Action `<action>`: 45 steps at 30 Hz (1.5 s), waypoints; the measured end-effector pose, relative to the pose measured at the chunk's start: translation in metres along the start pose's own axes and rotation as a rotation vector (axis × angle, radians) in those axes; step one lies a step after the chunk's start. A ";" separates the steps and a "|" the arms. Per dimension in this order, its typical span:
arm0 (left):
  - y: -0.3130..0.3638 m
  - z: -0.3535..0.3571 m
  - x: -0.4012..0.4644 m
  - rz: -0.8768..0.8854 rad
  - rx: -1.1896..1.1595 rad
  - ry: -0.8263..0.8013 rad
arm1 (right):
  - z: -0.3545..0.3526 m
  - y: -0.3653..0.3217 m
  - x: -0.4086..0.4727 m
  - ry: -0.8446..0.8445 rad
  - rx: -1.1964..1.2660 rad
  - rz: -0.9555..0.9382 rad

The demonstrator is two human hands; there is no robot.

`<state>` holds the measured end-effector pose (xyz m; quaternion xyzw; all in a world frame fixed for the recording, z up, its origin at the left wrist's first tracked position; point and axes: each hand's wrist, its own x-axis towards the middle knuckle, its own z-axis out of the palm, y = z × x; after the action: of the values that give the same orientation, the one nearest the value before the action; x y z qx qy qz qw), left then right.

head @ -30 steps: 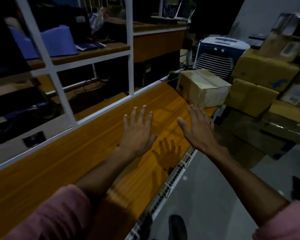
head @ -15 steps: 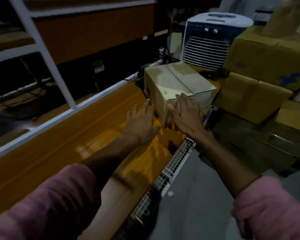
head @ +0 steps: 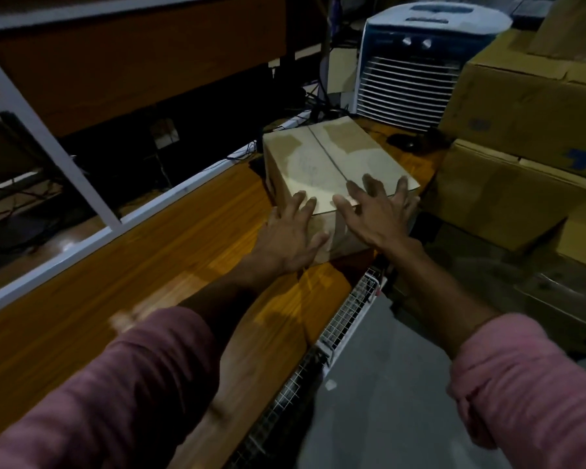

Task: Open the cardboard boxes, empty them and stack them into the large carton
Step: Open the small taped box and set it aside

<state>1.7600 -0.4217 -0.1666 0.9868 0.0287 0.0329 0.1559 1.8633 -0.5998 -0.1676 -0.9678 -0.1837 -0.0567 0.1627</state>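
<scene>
Closed cardboard box (head: 332,164) sits on the wooden tabletop (head: 170,252), its long axis and centre seam running away from the hands toward the air cooler (head: 416,62) beyond. Left hand (head: 285,235) spread flat at the near left corner, right hand (head: 376,214) splayed over the near top edge, neither gripping. Stacked cartons (head: 521,147) right of the right hand, dim room.

Two bare forearms extend from dusty-pink sleeves, the left sleeve (head: 115,384) and right sleeve (head: 528,387) pushed up above the wrists; left hand (head: 285,238) and right hand (head: 379,214) ungloved.
</scene>
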 end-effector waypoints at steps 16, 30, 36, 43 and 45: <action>-0.079 -0.054 -0.193 -0.374 0.364 0.417 | 0.027 -0.197 -0.155 -0.090 0.065 -0.370; -0.163 -0.104 -0.373 -0.921 0.209 0.401 | 0.012 -0.340 -0.248 -0.221 -0.082 -0.561; -0.183 -0.107 -0.450 -0.968 0.100 0.412 | 0.031 -0.356 -0.236 -0.404 0.221 -0.577; -0.192 -0.108 -0.564 -1.068 -0.122 0.604 | 0.049 -0.436 -0.312 -0.464 0.384 -0.760; -0.199 -0.114 -0.606 -1.105 -0.130 0.675 | 0.055 -0.468 -0.341 -0.496 0.414 -0.819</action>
<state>1.1391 -0.2385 -0.1541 0.7507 0.5774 0.2577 0.1916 1.3748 -0.2843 -0.1399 -0.7485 -0.5875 0.1526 0.2670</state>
